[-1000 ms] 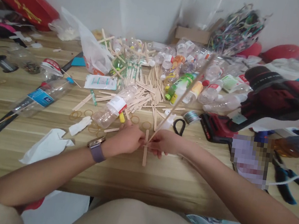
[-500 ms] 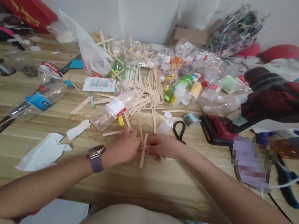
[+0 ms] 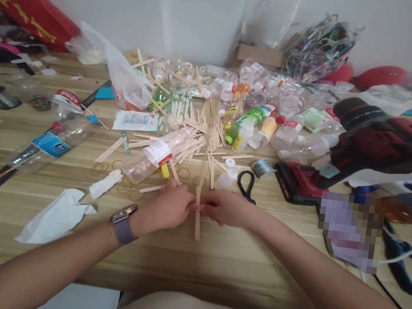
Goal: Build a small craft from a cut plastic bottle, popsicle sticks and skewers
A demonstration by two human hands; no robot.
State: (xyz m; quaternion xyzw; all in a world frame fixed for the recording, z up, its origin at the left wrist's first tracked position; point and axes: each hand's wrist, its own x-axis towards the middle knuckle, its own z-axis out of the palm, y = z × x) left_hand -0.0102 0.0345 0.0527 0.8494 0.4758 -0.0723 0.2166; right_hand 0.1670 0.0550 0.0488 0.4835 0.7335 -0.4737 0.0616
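Observation:
Both hands meet near the front middle of the table around a wooden stick (image 3: 197,225), which points toward me. My left hand (image 3: 172,204), with a watch on its wrist, pinches the stick's middle from the left. From the right, my right hand (image 3: 224,207) closes its fingertips on the same spot. A second, thinner piece seems to rise behind the stick, but it is blurred. Beyond my left hand lie a clear bottle (image 3: 156,153) and thin rubber bands (image 3: 128,187). The small white bottle (image 3: 226,178) stands beyond my right hand.
A heap of wooden sticks (image 3: 195,145) and many plastic bottles (image 3: 249,122) fill the back. At right are black-handled scissors (image 3: 245,185), a wire spool (image 3: 263,167), a red-black power tool (image 3: 369,141) and pliers (image 3: 402,259). White tissue (image 3: 57,218) lies at left.
The stick between my hands has tilted slightly, its near end shifting right and toward me. My left wrist has moved a little left and nearer. The camera view has shifted slightly.

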